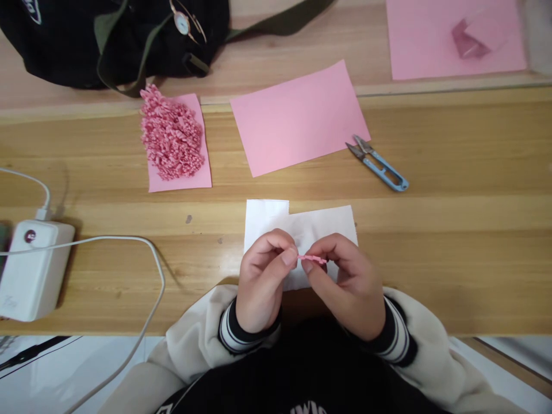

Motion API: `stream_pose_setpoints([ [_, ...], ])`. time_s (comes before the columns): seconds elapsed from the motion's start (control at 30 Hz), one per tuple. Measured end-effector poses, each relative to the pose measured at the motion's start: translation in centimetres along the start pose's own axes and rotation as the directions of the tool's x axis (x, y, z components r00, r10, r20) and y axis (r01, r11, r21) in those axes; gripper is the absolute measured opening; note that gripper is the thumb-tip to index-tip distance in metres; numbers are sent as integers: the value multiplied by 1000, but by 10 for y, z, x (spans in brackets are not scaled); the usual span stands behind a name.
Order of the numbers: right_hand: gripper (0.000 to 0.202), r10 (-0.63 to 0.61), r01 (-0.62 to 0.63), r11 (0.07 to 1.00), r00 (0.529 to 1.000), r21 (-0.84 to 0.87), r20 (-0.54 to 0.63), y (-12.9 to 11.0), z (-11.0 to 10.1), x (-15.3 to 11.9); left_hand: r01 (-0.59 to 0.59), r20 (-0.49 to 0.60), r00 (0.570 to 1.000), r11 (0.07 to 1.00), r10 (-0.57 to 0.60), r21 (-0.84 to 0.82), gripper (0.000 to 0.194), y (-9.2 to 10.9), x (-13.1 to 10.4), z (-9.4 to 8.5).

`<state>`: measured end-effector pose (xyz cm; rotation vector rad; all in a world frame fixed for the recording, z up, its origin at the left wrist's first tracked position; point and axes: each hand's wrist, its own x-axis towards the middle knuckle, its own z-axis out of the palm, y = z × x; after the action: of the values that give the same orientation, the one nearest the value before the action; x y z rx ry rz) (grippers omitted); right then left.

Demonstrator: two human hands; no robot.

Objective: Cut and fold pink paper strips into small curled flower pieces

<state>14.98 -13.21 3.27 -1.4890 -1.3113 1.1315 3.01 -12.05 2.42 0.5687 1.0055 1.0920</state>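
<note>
A thin pink twisted paper strip [313, 259] stretches between my two hands, above white paper [321, 221] on the wooden table. My left hand [265, 282] pinches its left end between thumb and forefinger. On the other side, my right hand [351, 282] is closed on the strip with thumb and fingertips. Part of the strip is hidden by the fingers. Beyond the hands lies a sheet of pink paper [297, 121], with blue thread snips [382, 167] touching its right corner. To the left, a heap of pink curled strips [175, 138] rests on a smaller pink sheet [181, 185].
A black bag [64, 52] with a watch [181, 23] on it lies at the back left. At the left edge stands a white power bank [37, 270], its cable [159, 270] looping over the table. Another pink sheet [418, 46] lies at the back right.
</note>
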Motion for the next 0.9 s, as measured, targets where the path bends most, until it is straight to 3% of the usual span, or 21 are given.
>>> stream_pose_setpoints([
  [0.37, 10, -3, 3, 1000, 1000, 19, -18, 0, 0, 0, 3, 10, 1000, 1000, -3, -10, 9, 0, -1, -1],
  [0.9, 10, -16, 16, 1000, 1000, 21, -1, 2, -1, 0, -8, -39, 999, 1000, 7, -13, 13, -3, 1, 0],
])
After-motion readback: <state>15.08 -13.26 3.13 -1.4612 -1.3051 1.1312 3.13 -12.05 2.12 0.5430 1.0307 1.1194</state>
